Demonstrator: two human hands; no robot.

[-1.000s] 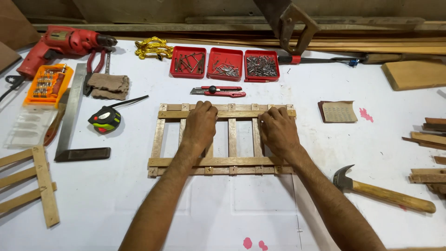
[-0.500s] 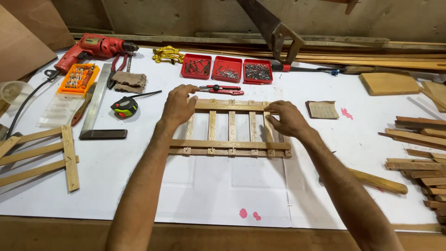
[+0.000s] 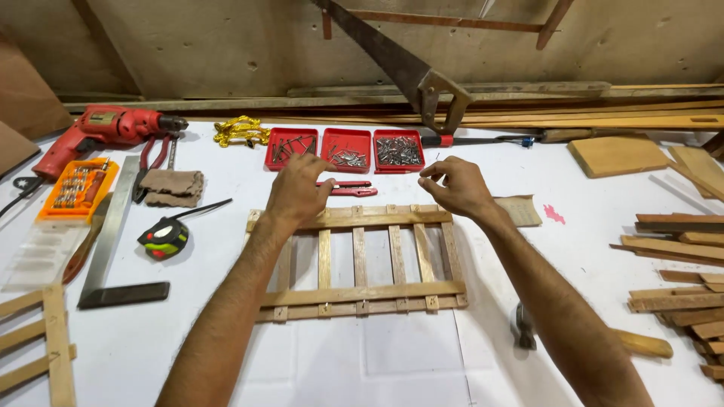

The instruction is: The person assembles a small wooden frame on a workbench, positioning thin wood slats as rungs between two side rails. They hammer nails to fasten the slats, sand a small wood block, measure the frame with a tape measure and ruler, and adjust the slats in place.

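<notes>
I see the frame [image 3: 360, 260] assembled below my fingers; left hand [image 3: 296, 190] curled, empty; right hand [image 3: 458, 186] pinching something tiny, perhaps a nail; fastening seems left.

Both hands lifted off wooden frame [image 3: 358, 260], right hand [image 3: 456, 185] pinching nail

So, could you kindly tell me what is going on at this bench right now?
A person works over a wooden slat frame lying flat on the white bench. The left hand hovers above its top rail, near the red trays of nails. The right hand pinches what looks like a small nail. A hammer lies by the right forearm.
</notes>
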